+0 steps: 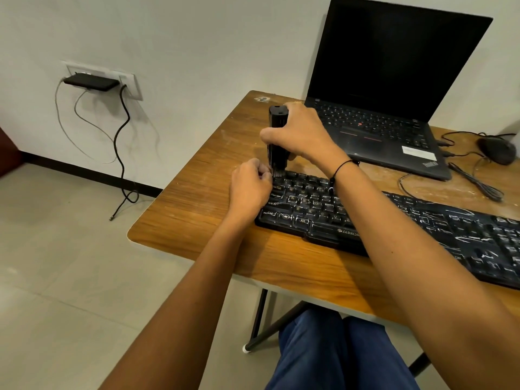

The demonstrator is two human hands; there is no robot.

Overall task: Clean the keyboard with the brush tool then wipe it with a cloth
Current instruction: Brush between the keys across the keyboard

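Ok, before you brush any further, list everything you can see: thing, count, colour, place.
keyboard: 1, black, dusty, front of the table
brush tool: 1, black, upright, bristles on the keyboard's far left corner
laptop: 1, black, open, screen dark, behind the keyboard
mouse: 1, black, right of the laptop
cables: several, black, on the table right of the laptop
table: 1, brown wood top
wall socket: 1, white, on the left wall
black device: 1, resting at the socket
wall cords: several, black and grey, hanging to the floor
cloth: none in view
left hand: fingers curled at the bristles
right hand: grips the brush tool
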